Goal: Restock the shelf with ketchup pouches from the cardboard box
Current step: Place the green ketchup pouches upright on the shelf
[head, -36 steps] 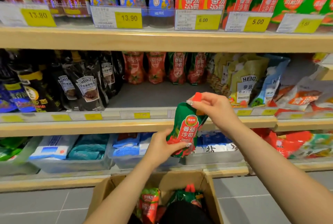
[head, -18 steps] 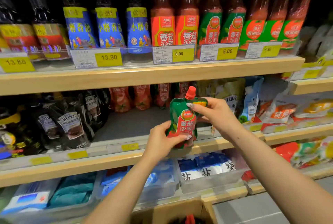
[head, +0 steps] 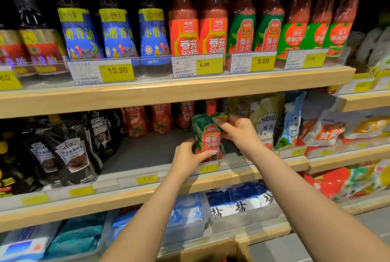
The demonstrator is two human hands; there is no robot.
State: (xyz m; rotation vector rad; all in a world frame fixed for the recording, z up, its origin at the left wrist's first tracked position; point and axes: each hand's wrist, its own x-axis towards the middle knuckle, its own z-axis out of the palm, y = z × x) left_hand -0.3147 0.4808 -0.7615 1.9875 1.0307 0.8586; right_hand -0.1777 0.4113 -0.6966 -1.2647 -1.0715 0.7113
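A green and red ketchup pouch (head: 207, 137) with a red cap stands upright just inside the front of the middle shelf (head: 147, 152). My left hand (head: 190, 154) grips its lower left edge. My right hand (head: 238, 130) pinches its upper right corner. Several more ketchup pouches (head: 147, 120) stand at the back of the same shelf. Only the top rim of the cardboard box (head: 213, 249) shows at the bottom edge.
Black Heinz pouches (head: 69, 154) fill the shelf to the left, yellow-green Heinz pouches (head: 266, 122) and other packs the right. Sauce bottles (head: 213, 25) line the shelf above behind price tags. Salt bags (head: 238, 202) sit in clear bins below.
Both hands have carried the pouch up and forward from above the box into the middle shelf. The view has tilted up, so the box is nearly out of sight.
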